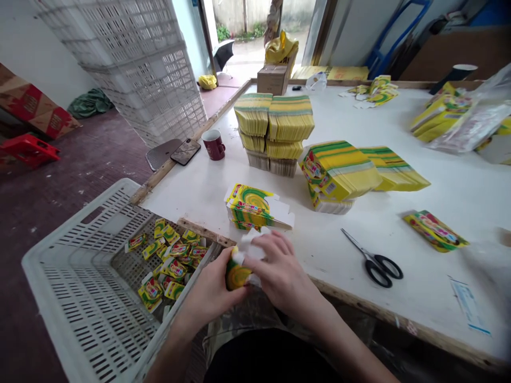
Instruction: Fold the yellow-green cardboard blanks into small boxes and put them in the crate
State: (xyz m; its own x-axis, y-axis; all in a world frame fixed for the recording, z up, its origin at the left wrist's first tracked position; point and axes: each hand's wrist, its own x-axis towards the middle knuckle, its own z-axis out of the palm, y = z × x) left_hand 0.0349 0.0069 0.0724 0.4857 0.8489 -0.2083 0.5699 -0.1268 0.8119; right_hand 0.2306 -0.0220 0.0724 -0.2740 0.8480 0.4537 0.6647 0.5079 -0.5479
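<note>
Between my hands, over the table's front edge, is a small yellow and green carton (236,274) with blurred white flaps at its upper end. My left hand (215,287) is wrapped round the carton's side. At the white flaps, my right hand (277,271) has its fingers curled against the cardboard. Just beyond lies a short stack of flat printed cartons (251,205), with white flaps sticking out to the right. Left of my hands, a white plastic crate (91,223) holds several folded cartons (173,266) in a loose heap.
Tall bundles of flat cartons (273,119) stand mid-table, with more bundles (343,170) to their right. Black-handled scissors (377,263) lie at the right. A maroon mug (213,144) and a phone (186,151) sit near the left edge. Stacked white crates (139,64) rise behind.
</note>
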